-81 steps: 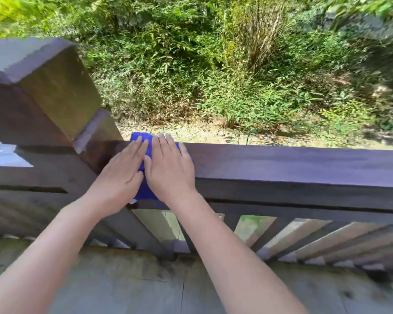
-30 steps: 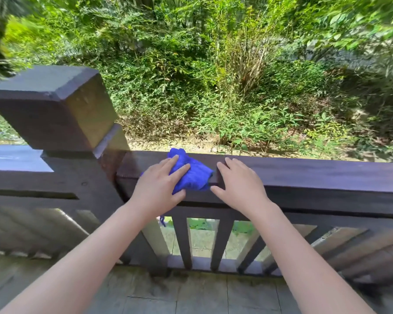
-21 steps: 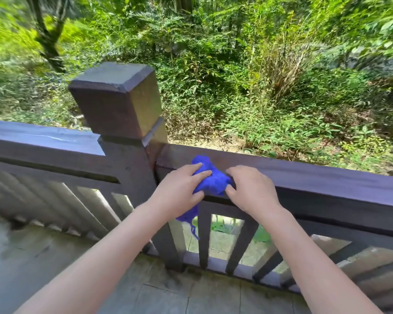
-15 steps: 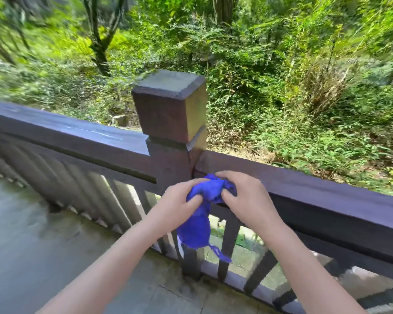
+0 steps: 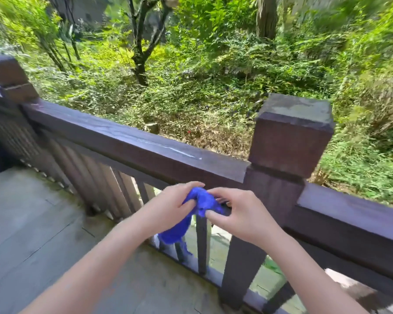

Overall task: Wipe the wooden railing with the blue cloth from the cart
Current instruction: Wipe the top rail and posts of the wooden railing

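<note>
The blue cloth (image 5: pixel 202 201) is bunched up and held in the air in front of the dark wooden railing (image 5: pixel 127 146), just below its top rail. My left hand (image 5: pixel 168 206) pinches the cloth's left side, and a loose tail (image 5: pixel 175 234) hangs down from it. My right hand (image 5: pixel 241 211) grips the cloth's right side with thumb and fingers. Both hands are off the rail. A pale wet streak runs along the top of the rail left of the square post (image 5: pixel 290 137).
A second post (image 5: pixel 7 75) stands at the far left. Vertical balusters (image 5: pixel 95 184) fill the space under the rail. Grey deck planks (image 5: pixel 32 234) lie under my arms. Beyond the railing are a green slope, shrubs and tree trunks. No cart is in view.
The cloth came off the rail right of the post and is now held in both hands, clear of the wood. My view has swung left, so the post now sits to the right.
</note>
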A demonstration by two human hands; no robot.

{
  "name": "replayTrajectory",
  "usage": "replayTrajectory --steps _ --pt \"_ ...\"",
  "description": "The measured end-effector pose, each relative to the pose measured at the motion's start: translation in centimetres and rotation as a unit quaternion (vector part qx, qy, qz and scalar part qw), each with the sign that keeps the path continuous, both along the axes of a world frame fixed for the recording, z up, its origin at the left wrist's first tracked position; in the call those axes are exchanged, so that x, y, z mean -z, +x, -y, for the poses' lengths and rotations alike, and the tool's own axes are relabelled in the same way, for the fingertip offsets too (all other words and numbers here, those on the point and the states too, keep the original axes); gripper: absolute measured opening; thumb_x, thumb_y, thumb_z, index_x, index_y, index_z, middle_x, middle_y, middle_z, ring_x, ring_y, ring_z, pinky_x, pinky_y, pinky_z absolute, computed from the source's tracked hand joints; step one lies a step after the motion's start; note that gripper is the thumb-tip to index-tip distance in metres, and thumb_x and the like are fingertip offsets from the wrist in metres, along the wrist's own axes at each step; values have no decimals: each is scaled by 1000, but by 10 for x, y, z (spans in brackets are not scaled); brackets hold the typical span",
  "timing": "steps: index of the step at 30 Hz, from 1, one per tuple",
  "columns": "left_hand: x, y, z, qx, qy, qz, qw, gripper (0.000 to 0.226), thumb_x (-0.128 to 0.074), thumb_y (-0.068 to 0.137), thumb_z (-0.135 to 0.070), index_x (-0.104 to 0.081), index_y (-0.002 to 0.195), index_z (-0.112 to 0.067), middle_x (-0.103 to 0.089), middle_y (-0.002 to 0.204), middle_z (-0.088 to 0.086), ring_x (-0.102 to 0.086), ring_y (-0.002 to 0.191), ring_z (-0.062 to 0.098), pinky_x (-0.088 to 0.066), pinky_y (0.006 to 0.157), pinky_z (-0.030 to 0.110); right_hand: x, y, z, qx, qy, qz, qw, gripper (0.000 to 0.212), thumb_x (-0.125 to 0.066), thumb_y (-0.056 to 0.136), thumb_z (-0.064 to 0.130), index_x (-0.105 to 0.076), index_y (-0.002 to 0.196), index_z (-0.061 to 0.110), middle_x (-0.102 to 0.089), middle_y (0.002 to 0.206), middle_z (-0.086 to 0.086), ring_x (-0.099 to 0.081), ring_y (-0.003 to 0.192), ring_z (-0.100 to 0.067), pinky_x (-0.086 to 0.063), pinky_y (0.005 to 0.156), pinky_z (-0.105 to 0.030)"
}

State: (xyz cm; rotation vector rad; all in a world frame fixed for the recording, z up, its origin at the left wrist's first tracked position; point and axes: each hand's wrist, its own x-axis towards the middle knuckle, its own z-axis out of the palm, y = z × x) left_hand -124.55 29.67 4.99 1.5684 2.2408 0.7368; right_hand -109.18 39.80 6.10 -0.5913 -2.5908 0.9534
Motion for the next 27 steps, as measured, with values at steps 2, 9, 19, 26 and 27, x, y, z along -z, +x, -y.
replayTrajectory --steps 2,9,19,26,27 --pt "-6 -33 1 26 -8 -22 999 45 -45 89 -18 -42 132 -30 -59 128 -2 -54 114 14 -43 97 30 -2 -31 10 25 -14 -13 1000 36 -58 66 48 -61 101 39 -71 93 18 -63 88 1 -53 84 -35" --pt "-29 -121 5 149 36 -23 988 44 -63 78 -16 -56 121 -22 -65 118 -1 -56 107 8 -37 89 14 -14 -108 22 120 4 -40 992 20 -62 74 16 -70 87 28 -73 85 7 -60 76 -6 -46 71 -25" --pt "-12 -154 -13 134 63 104 984 23 -68 75 -8 -67 95 -21 -68 88 -11 -64 83 -1 -55 80 24 -22 -116 16 205 31 -27 978 14 -62 76 18 -68 81 29 -73 80 9 -62 76 -8 -47 72 -28" --pt "-37 -152 -69 152 42 126 979 16 -63 83 -21 -71 97 -21 -74 95 1 -67 89 16 -54 79 35 -38 -104 -38 288 42 -49 955 13 -66 77 31 -58 87 32 -56 79 15 -51 73 -12 -34 58 -19" --pt "-39 -152 -79 155 31 119 980 15 -63 83 -22 -71 96 -19 -74 94 3 -68 88 18 -54 78 35 -40 -106 -48 304 50 -46 950 13 -67 76 33 -57 84 32 -55 78 14 -49 73 -12 -32 57 -21"
